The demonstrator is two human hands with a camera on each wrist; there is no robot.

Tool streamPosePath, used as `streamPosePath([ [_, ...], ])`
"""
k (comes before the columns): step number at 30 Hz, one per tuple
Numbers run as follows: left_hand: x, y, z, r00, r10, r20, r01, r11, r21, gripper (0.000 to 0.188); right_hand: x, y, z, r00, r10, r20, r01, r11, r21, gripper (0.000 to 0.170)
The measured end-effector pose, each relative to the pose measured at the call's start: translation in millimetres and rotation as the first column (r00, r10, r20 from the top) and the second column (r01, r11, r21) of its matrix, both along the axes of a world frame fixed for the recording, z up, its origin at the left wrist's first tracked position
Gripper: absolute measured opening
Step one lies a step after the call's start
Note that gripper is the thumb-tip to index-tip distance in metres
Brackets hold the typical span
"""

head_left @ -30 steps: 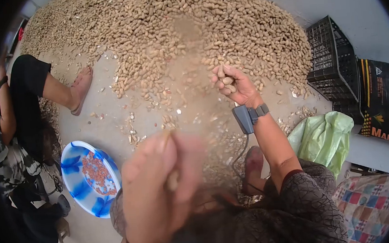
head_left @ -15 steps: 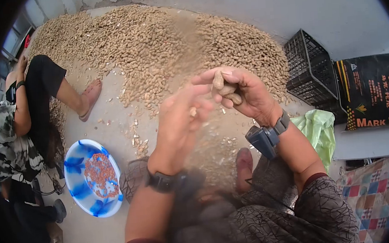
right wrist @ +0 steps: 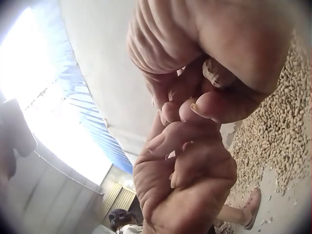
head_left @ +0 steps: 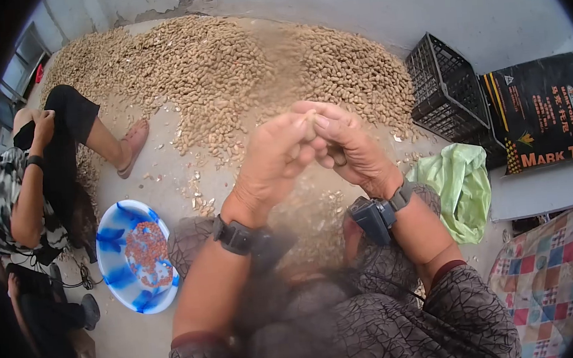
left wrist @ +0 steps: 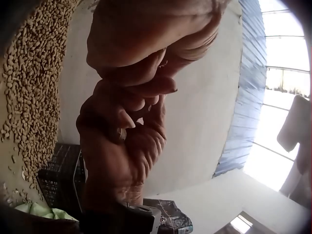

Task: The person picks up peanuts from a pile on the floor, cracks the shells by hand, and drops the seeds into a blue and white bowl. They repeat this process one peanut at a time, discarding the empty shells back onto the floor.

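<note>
Both hands meet in front of the body in the head view, thumbs side by side. My left hand (head_left: 273, 158) has its fingers curled in and pinches at a peanut where the thumb tips come together. Facing it, my right hand (head_left: 360, 152) grips the same spot and keeps more peanuts in its curled fingers. One unshelled peanut (right wrist: 217, 74) shows in the right palm in the right wrist view. The fingers mostly hide the pinched peanut.
A large heap of unshelled peanuts (head_left: 204, 78) lies along the wall. A blue-and-white basin (head_left: 116, 276) with shelled kernels (head_left: 147, 247) stands at the left, near another seated person (head_left: 25, 199). Right are a black crate (head_left: 444, 86), a green bag (head_left: 459, 189) and a black sack (head_left: 543, 108).
My left hand has moved from low at the left up and rightward to my right hand, its fingers closing in. The peanuts in my right hand are now mostly covered.
</note>
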State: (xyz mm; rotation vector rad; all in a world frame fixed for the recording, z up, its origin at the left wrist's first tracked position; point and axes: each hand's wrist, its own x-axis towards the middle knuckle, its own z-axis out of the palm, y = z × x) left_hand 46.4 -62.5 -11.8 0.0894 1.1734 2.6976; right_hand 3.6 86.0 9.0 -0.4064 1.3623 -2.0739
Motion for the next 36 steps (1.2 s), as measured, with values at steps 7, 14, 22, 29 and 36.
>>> streamPosePath([
  [7, 11, 13, 18, 0.996, 0.014, -0.086, -0.016, 0.999, -0.031, 0.027, 6, 11, 3, 0.985, 0.167, 0.036, -0.166, 0.986, -0.027, 0.043],
  [14, 6, 20, 12, 0.987, -0.016, -0.162, -0.008, 0.989, -0.15, 0.03, 3, 20, 6, 0.982, 0.183, 0.054, -0.181, 0.983, -0.036, 0.037],
  [22, 1, 35, 15, 0.992, 0.081, -0.102, -0.1, 0.976, -0.193, 0.027, -5, 23, 7, 0.979, 0.177, 0.102, -0.168, 0.982, -0.091, 0.034],
  [29, -2, 42, 14, 0.977, 0.158, -0.143, -0.179, 0.974, -0.141, 0.029, -8, 20, 12, 1.0, 0.002, 0.012, -0.002, 0.999, 0.047, 0.026],
  [36, -9, 35, 8, 0.99, 0.108, -0.088, -0.119, 0.985, -0.123, 0.031, -23, 18, -5, 0.996, 0.048, 0.078, -0.052, 0.997, 0.051, 0.028],
])
